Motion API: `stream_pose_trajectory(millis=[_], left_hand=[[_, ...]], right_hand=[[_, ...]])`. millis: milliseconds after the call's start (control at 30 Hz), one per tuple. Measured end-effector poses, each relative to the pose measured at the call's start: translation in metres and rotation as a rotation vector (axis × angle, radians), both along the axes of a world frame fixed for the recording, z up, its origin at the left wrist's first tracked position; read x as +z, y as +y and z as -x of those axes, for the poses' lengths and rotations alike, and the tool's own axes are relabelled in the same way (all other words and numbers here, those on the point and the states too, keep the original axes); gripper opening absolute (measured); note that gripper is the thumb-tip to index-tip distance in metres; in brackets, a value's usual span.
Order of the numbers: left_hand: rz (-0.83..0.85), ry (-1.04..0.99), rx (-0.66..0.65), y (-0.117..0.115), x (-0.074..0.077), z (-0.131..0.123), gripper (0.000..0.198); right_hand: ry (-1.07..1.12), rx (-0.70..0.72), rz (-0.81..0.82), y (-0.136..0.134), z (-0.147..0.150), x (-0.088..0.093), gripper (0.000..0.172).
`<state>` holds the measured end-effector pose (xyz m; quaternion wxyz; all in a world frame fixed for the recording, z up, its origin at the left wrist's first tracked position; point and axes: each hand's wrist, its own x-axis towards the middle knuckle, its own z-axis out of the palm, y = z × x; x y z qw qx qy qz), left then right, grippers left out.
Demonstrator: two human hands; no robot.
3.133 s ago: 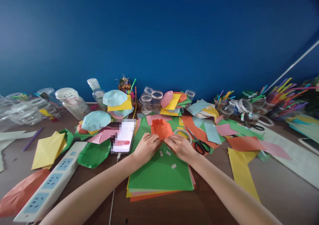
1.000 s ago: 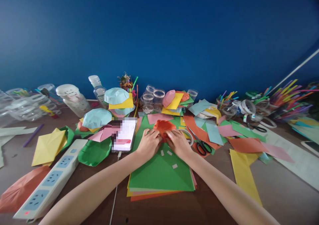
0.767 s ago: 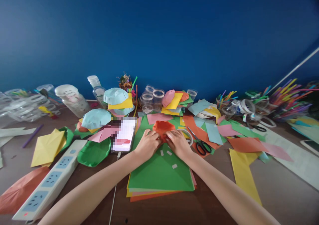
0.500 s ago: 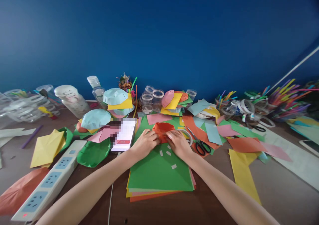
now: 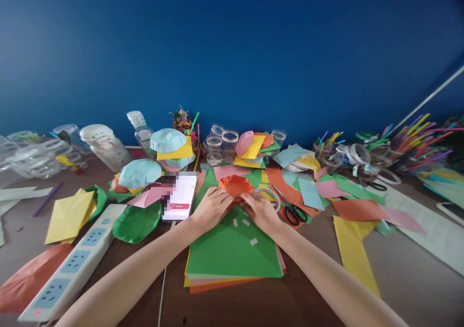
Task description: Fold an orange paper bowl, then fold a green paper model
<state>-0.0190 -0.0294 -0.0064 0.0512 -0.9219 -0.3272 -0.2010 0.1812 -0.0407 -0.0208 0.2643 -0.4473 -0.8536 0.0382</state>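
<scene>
Both hands meet over a folded orange paper shape [image 5: 235, 184] at the far end of a green sheet [image 5: 232, 247] that tops a stack of coloured paper. My left hand [image 5: 213, 207] pinches the shape's left near edge with curled fingers. My right hand [image 5: 260, 210] grips its right near edge the same way. The shape looks puffed and rounded, resting low on the sheet. A few small white tape bits [image 5: 253, 241] lie on the green sheet just behind my hands.
A tape roll [image 5: 268, 195] and black-handled scissors [image 5: 292, 210] lie right of my hands. A phone [image 5: 180, 196] lies to the left, then a green folded shape [image 5: 137, 223], a power strip [image 5: 72, 264] and yellow paper [image 5: 68, 216]. Clear jars [image 5: 228, 143] and straws [image 5: 416, 138] line the back.
The orange shape stood taller and more upright three seconds ago; now it sits lower and flatter. Both hands stayed on it, shifting only slightly.
</scene>
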Motion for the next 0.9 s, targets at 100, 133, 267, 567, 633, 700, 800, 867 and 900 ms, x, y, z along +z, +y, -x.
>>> stream_pose_trajectory(millis=[100,133,267,567,633,700,800,867,900], left_hand=[[-0.007,-0.004,0.036,-0.002,0.001,0.003,0.014],[-0.012,0.003,0.043,-0.002,0.001,0.004,0.015],[-0.011,0.026,0.041,-0.002,0.0,0.005,0.019],[-0.012,0.033,0.06,-0.001,-0.003,0.0,0.017],[-0.028,0.024,0.058,-0.002,-0.002,-0.001,0.015],[-0.034,0.004,0.056,-0.002,-0.003,-0.001,0.015],[-0.037,-0.038,0.046,-0.003,-0.006,-0.002,0.018],[-0.032,-0.062,0.036,-0.002,-0.008,-0.004,0.018],[-0.023,-0.07,0.034,-0.002,-0.009,-0.004,0.018]], right_hand=[[-0.015,-0.028,0.001,0.002,-0.007,-0.003,0.02],[-0.023,-0.034,-0.003,0.002,-0.009,-0.004,0.022],[-0.055,-0.018,-0.019,0.001,-0.012,-0.004,0.023],[-0.095,0.039,-0.187,-0.006,-0.002,0.006,0.025],[-0.117,0.051,-0.163,-0.005,-0.002,0.005,0.025],[-0.14,0.051,-0.135,-0.004,-0.003,0.002,0.026],[-0.155,0.044,-0.101,-0.004,-0.003,-0.001,0.028],[-0.154,0.038,-0.074,-0.005,-0.003,-0.001,0.027],[-0.145,0.036,-0.062,-0.005,-0.002,-0.001,0.026]])
